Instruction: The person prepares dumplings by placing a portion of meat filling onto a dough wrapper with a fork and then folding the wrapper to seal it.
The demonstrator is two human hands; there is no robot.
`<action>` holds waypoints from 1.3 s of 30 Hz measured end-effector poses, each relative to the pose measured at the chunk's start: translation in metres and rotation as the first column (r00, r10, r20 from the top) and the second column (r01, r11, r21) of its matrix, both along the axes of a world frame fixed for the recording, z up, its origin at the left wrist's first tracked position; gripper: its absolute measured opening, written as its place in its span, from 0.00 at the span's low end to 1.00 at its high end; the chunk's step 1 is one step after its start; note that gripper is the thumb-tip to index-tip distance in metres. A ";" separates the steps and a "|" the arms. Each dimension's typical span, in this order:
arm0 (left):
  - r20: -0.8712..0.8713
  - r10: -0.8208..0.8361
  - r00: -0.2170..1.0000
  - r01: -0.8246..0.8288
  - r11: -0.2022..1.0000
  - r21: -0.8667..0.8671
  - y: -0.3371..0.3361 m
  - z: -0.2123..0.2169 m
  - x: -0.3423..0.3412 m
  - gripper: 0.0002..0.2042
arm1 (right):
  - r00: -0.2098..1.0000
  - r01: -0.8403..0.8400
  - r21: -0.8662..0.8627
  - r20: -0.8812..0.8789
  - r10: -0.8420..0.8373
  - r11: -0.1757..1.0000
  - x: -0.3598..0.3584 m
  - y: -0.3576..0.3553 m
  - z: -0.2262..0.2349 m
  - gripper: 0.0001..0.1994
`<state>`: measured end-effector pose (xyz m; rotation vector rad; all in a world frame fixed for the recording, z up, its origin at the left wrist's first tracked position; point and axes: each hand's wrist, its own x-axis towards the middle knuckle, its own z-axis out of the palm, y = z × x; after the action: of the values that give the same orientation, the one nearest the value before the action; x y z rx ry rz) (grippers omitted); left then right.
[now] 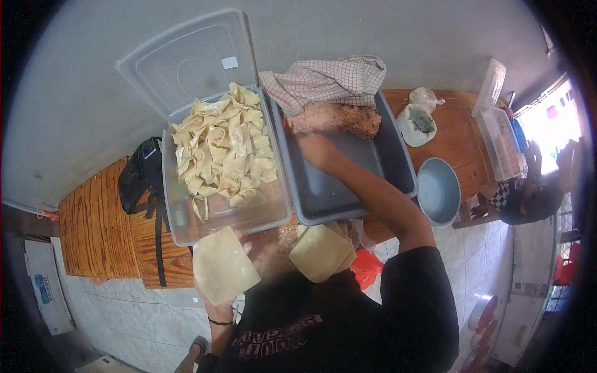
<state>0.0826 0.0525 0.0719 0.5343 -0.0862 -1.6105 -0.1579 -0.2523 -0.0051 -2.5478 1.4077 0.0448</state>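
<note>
On the wooden table (99, 230): a clear plastic tub (186, 227), lid propped open, heaped with folded dough wrappers (224, 149). Just beside it, a grey tray (348, 180) with a mound of minced filling (336, 118) at its far end, under a checked cloth (323, 81). Blue bowl (438, 189) right of the tray. Stack of flat wrappers (321, 250) at the near edge. Left hand (233, 264) lies flat, open, a single square wrapper (222, 266) resting on its palm. Right hand (314, 149) reaches into the filling; fingers' closure cannot be made out.
</note>
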 end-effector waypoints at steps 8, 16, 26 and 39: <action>0.031 0.088 0.996 -0.084 0.991 -0.103 0.000 -0.014 0.003 0.33 | 0.995 0.078 -0.031 0.060 -0.076 0.996 -0.009 -0.030 -0.023 0.09; -0.142 -0.042 0.989 0.002 0.963 -0.269 -0.002 -0.010 0.014 0.35 | 0.989 -0.052 -0.102 0.131 0.065 0.993 -0.012 -0.011 -0.007 0.10; -0.187 -0.053 0.981 0.002 0.964 -0.265 0.001 -0.006 0.006 0.37 | 0.974 0.205 0.023 0.095 -0.207 0.978 -0.002 -0.001 0.014 0.11; -0.023 0.116 0.993 -0.119 0.976 -0.181 0.001 -0.013 0.005 0.37 | 0.984 0.158 0.000 0.088 -0.158 0.987 -0.012 -0.001 0.018 0.13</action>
<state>0.0871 0.0533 0.0585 0.3806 -0.1877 -1.4732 -0.1703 -0.2535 0.0127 -2.4024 1.5722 -0.0979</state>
